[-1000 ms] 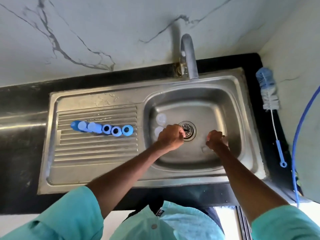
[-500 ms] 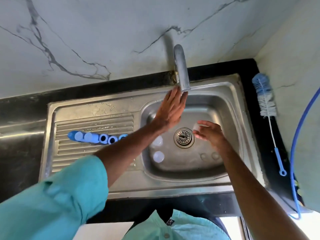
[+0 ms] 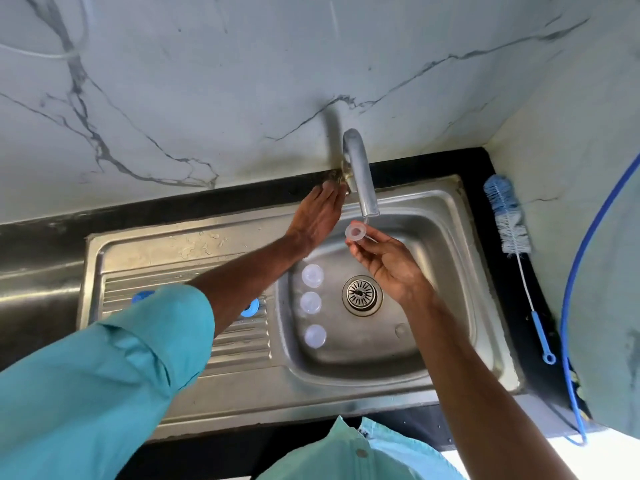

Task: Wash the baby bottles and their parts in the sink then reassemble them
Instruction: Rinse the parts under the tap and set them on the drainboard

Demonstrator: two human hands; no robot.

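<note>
L hand flat, fingers straight, tips at base of tap by the wall, holding nothing. R hand pinches clear nipple btwn thumb + fingertips, right under tap outlet. 3 clear parts in sink below my L palm, left of drain. Blue ring on drainboard by L forearm. Brush well right of R hand.
</note>
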